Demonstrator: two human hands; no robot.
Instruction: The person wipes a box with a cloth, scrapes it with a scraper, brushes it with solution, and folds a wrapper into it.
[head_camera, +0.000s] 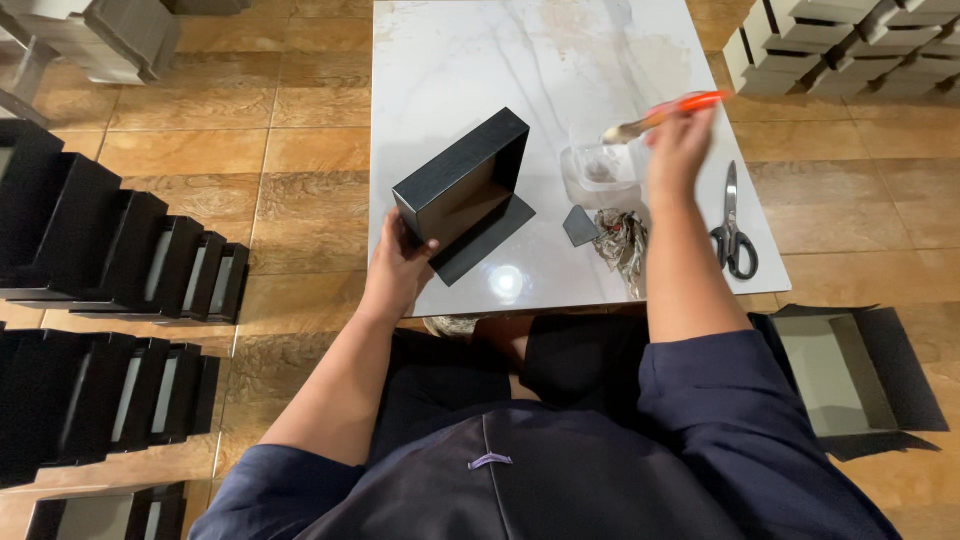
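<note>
Left hand (400, 262) grips the black box (462, 185) at its lower corner; looks light, stiff cardboard, 1 hand's enough. Right hand (678, 145) pinches the orange-handled brush (660, 117), probably over the clear tub (600, 172).

Dressed in a dark navy top with sleeves pushed up above the elbows, a small lilac loop at the neckline, dark trousers below, forearms and both hands bare, ringless

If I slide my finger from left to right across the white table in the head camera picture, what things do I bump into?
Left hand → black box standing on its side → small dark card piece → crumpled rag → right hand holding the orange-handled brush → scissors.
</note>
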